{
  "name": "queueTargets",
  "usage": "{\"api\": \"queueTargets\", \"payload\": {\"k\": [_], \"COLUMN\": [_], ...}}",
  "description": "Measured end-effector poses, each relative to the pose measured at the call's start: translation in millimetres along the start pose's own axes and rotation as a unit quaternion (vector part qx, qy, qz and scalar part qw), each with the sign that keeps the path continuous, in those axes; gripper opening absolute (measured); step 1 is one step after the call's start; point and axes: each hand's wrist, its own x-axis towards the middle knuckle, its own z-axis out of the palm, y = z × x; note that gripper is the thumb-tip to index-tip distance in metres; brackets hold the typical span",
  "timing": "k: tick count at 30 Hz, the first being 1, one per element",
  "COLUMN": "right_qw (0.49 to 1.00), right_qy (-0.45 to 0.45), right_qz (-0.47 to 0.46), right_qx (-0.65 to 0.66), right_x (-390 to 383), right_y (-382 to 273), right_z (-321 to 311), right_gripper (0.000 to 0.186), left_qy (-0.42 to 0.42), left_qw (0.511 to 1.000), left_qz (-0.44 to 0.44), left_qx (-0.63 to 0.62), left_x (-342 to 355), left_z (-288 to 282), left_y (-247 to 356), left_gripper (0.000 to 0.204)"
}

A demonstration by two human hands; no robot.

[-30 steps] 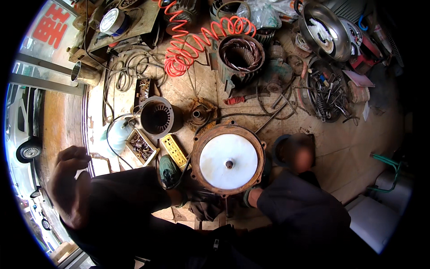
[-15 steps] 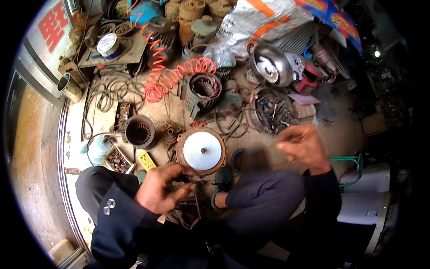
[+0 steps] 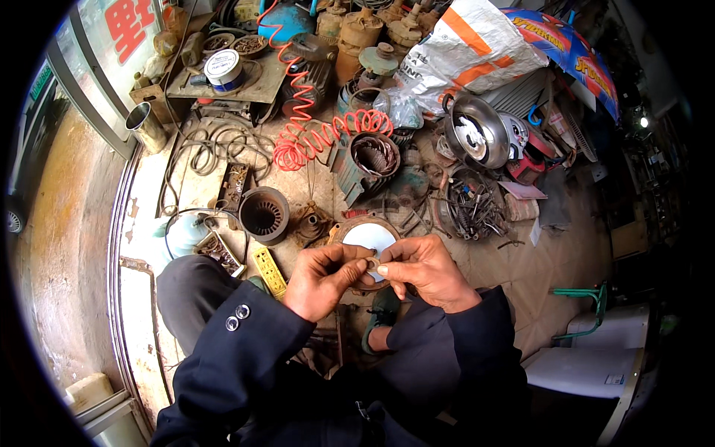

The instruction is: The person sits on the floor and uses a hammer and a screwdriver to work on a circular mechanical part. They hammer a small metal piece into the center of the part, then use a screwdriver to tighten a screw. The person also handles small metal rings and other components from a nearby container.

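Observation:
My left hand [image 3: 319, 281] and my right hand [image 3: 430, 273] meet in front of me. Between their thumbs and fingertips they pinch a small brownish ring [image 3: 372, 263], which looks like a washer. Just beyond and below the fingers sits a round rusty housing [image 3: 339, 232] with a shiny pale disc [image 3: 370, 236] on top. A small dark stub rises from the disc's middle. My hands cover the near part of the housing and disc.
A slotted motor stator [image 3: 264, 216], a yellow power strip [image 3: 269, 273] and a motor body with windings [image 3: 372, 158] lie around the housing. Farther off are a coiled red air hose [image 3: 298, 153], a basin of metal tools [image 3: 477, 205] and a steel bowl [image 3: 477, 134]. A green-framed stool [image 3: 585, 298] stands right.
My right hand has come in from the right to meet my left, and both now pinch the small ring. The whole view has shifted, so the surroundings sit farther right.

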Motion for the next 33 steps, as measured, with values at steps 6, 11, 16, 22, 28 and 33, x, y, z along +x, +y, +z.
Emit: {"api": "queueTargets", "payload": {"k": [6, 11, 16, 22, 28, 33], "right_qw": [0.992, 0.99, 0.987, 0.983, 0.952, 0.915], "right_qy": [0.077, 0.118, 0.122, 0.122, 0.124, 0.129], "right_qz": [-0.09, -0.055, -0.018, -0.005, -0.087, -0.143], "right_qx": [0.04, -0.055, -0.103, -0.138, -0.267, -0.355], "right_x": [31.2, 43.0, 52.7, 51.6, 42.8, 45.8], "right_y": [40.8, 51.9, 65.4, 68.0, 68.3, 75.4], "right_z": [-19.6, -15.8, -15.8, -15.7, -11.7, -8.6], "right_gripper": [0.016, 0.01, 0.009, 0.022, 0.035, 0.029], "left_qy": [0.091, 0.033, -0.062, -0.104, -0.124, -0.141], "left_qw": [0.993, 0.955, 0.907, 0.906, 0.903, 0.894], "left_qz": [-0.064, -0.061, -0.037, -0.036, -0.037, -0.042], "left_qx": [-0.03, 0.289, 0.414, 0.408, 0.409, 0.424], "left_x": [1.0, -4.1, -11.4, -11.1, -12.4, -11.9], "left_z": [-5.4, -11.3, -2.9, -2.2, -2.5, -2.3], "left_y": [5.8, -4.9, -8.3, -6.9, -10.1, -11.0], "left_gripper": [0.018, 0.013, 0.019, 0.02, 0.017, 0.02]}}
